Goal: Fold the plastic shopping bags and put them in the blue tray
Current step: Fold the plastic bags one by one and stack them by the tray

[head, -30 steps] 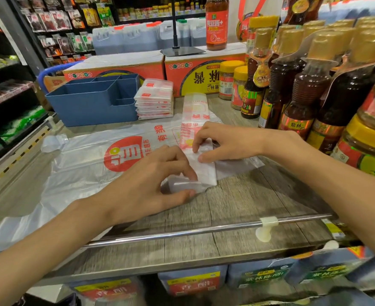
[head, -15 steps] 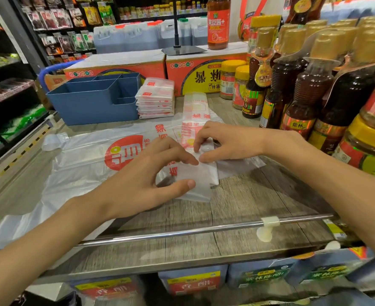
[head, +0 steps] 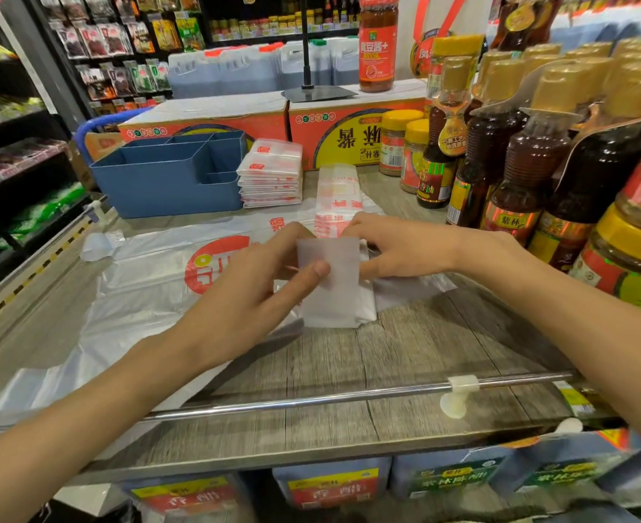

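A white plastic bag folded into a long strip (head: 336, 190) lies down the middle of the wooden shelf. My left hand (head: 247, 292) pinches the strip's near end (head: 330, 296) and holds it raised as a flap. My right hand (head: 405, 247) presses the strip flat just beyond the fold, fingers curled on it. Under the strip lies a flat, unfolded white bag with a red logo (head: 153, 281). A stack of folded bags (head: 272, 173) stands beside the blue tray (head: 168, 183) at the back left.
Dark sauce bottles (head: 519, 145) and jars crowd the right side close to my right arm. Cardboard boxes (head: 349, 134) line the back. A metal rail (head: 311, 400) runs along the shelf's front edge. An aisle drops off to the left.
My left hand has lifted the near end of the strip off the shelf and swung it up toward my right hand. My right hand has stayed in place.
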